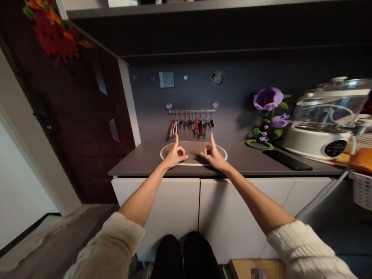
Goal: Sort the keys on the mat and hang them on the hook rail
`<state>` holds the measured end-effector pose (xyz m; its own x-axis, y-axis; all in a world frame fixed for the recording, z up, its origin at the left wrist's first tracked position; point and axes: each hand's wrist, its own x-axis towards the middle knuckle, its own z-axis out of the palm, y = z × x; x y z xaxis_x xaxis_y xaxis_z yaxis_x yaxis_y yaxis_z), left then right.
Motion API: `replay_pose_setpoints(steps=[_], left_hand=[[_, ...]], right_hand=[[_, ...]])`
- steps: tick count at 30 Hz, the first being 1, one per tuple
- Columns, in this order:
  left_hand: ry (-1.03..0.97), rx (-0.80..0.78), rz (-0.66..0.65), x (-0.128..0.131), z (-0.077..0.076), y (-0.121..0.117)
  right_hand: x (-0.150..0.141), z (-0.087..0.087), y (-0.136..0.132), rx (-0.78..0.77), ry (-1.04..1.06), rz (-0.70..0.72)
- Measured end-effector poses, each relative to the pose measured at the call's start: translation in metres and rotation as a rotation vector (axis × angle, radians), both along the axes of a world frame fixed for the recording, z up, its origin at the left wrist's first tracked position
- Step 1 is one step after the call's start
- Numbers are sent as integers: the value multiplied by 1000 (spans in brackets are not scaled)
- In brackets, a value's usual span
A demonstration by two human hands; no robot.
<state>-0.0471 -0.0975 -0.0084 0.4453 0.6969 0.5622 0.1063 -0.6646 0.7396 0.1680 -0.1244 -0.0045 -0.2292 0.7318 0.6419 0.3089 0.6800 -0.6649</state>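
Note:
My left hand [175,154] is raised over the left part of an oval brown mat [193,147] with a pale rim. Its one finger points up, the thumb points inward and the other fingers curl in. Mirroring it, my right hand [213,155] is over the mat's right part in the same pose. Both hands are empty and apart from each other. Behind them, a clear rail [192,111] on the wall carries several hanging keys and key rings [192,124].
On the grey counter [139,161] to the right are purple artificial flowers [269,99], a black phone [287,160] and a white appliance with a clear top [319,133]. White cabinet doors [157,197] are below. A shelf [203,31] overhangs. A dark door [95,155] is left.

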Motion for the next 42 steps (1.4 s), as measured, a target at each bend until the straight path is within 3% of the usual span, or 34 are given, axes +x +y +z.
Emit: replay_pose_setpoints(steps=[11,14,17,21,26,29,33,42], left_hand=[[-74,-96,-39,1,-5,-4],[-119,-144,36,0,-4,5],[-148,-149,279,-4,4,29],[-74,-98,606,-14,25,77],[-53,-142,733,-15,48,138],[-187,-202,692,-8,55,167],[-462,-306,559,7,56,191],[-689,-581,213,45,60,195]], right_hand=[[-1,-1,-2,7,-25,-59],[3,0,5,-41,-31,-55],[11,9,24,-89,-23,-115],[29,34,71,-110,53,-312],[50,62,134,-121,173,-507],[57,67,164,-159,272,-560],[52,62,190,-160,391,-494],[14,45,215,-136,643,-347]])
